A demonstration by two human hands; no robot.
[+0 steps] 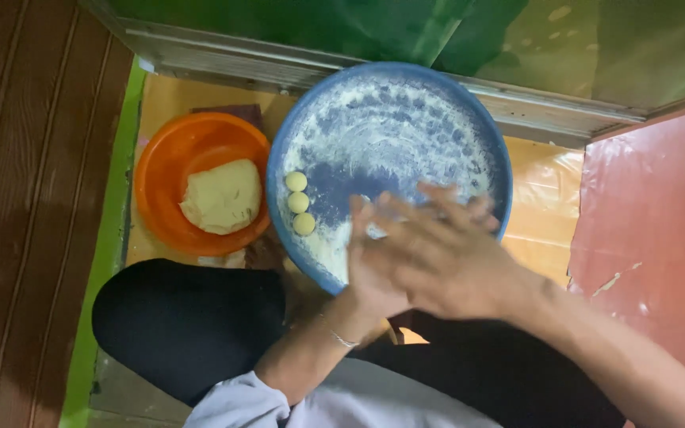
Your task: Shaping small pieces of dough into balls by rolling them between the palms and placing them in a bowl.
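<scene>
Right hand (445, 254) lies flat over left hand (370, 269), palms pressed together, contents hidden, cannot tell. Three dough balls (299, 203) sit just left on blue tray (406, 83); dough lump (222, 196) in orange bowl (160, 158) farther left.

Soft, even indoor light, moderately bright w/ no hard shadows; only a faint dark shade sits under the knees and along the wood floor at left, which looks dimmer than the centre. Both hands, right hand (445, 254) over left hand (374, 269), are smeared by motion blur, fingers ghosted, while the floured blue tray (469, 103) and orange bowl (160, 166) stay fairly sharp. Mild sheen on the pink plastic sheet (660, 222) at right; overall pic is slightly soft and grainy.
</scene>
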